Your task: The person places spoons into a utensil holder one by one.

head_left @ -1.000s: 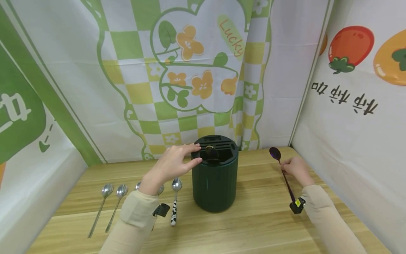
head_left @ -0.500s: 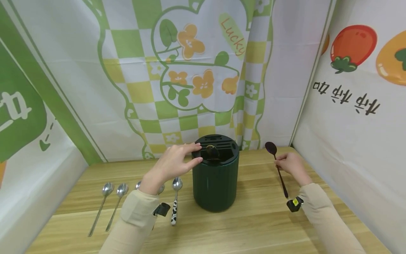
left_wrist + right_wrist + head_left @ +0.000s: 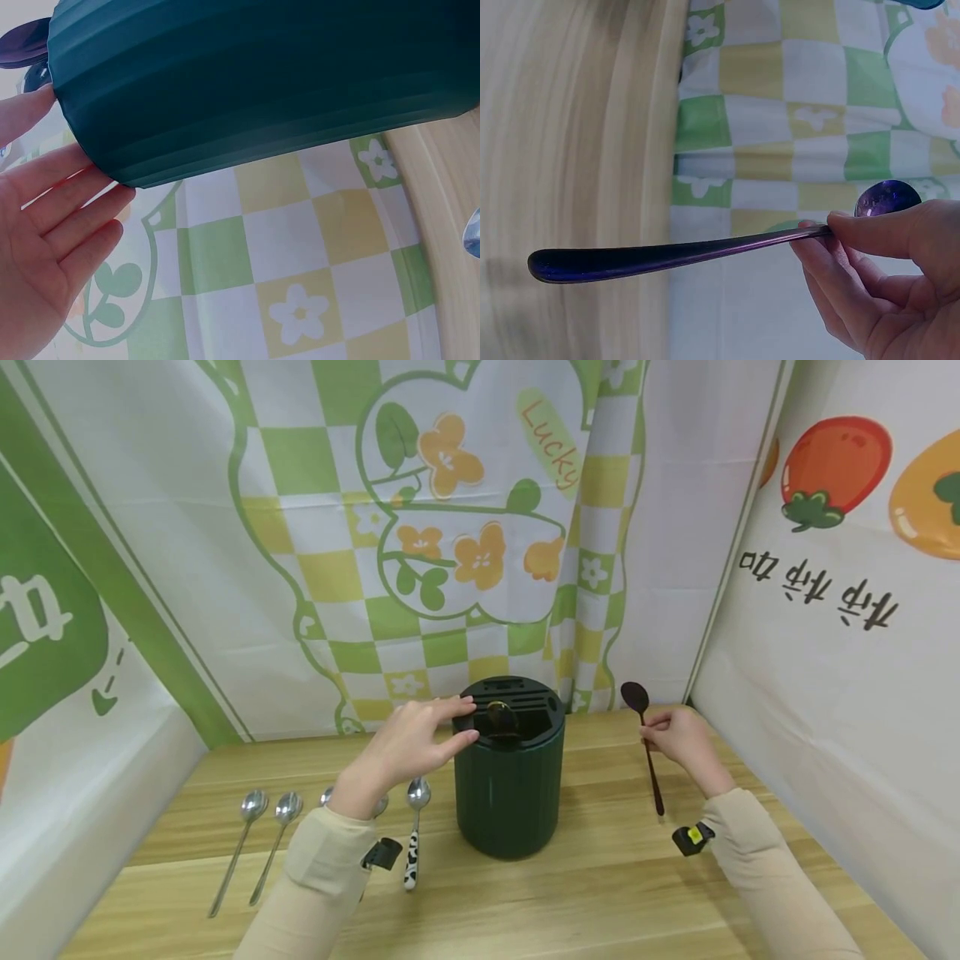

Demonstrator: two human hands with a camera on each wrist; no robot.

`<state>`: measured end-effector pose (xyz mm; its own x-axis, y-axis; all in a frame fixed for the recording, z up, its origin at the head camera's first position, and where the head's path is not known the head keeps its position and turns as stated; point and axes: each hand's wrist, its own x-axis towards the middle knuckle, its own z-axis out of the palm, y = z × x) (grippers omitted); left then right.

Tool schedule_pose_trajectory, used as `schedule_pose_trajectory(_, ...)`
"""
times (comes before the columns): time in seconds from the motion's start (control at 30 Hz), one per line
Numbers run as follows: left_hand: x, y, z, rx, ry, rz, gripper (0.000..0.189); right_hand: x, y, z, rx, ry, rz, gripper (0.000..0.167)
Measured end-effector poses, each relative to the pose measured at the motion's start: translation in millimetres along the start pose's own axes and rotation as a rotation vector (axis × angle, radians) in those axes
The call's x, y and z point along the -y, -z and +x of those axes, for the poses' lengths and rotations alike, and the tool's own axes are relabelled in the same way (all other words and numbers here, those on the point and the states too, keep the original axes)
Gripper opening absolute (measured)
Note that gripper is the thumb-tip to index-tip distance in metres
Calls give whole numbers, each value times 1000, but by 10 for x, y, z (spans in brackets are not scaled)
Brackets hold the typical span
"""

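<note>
A dark green ribbed utensil holder (image 3: 508,806) with a slotted black lid stands upright on the table. A shiny dark spoon bowl (image 3: 501,718) shows in its opening. My left hand (image 3: 405,745) rests its fingertips and thumb on the holder's rim, fingers mostly straight in the left wrist view. To the right, my right hand (image 3: 684,745) pinches a dark purple metal spoon (image 3: 660,259) by the neck between thumb and fingers. That spoon is raised above the table, bowl up and handle hanging down, apart from the holder.
Two silver spoons (image 3: 242,843) (image 3: 279,839) lie at the left of the table (image 3: 600,893). A spoon with a cow-print handle (image 3: 412,860) lies just left of the holder. Other spoons are partly hidden under my left arm. Patterned curtains (image 3: 450,652) close off the back and sides.
My right hand has lifted the purple spoon from the table and brought it leftward, with the handle turning more upright. My left hand and the holder stay in place.
</note>
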<state>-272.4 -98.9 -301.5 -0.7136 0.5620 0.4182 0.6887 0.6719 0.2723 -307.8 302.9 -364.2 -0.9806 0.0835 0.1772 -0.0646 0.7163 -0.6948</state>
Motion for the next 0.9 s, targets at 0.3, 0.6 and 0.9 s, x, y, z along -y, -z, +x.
schedule_pose_trajectory(0.3,-4,0,-5,2,-2,-1,48,166,15,-48,-35,41,-84,24)
schedule_pose_trajectory(0.6,-8,4,-7,-5,-6,-4,47,301,3,-84,-39,62,-36,22)
schedule_pose_trajectory(0.9,-15,6,-9,-5,-6,-10,48,425,-2,-122,-58,97,-49,21)
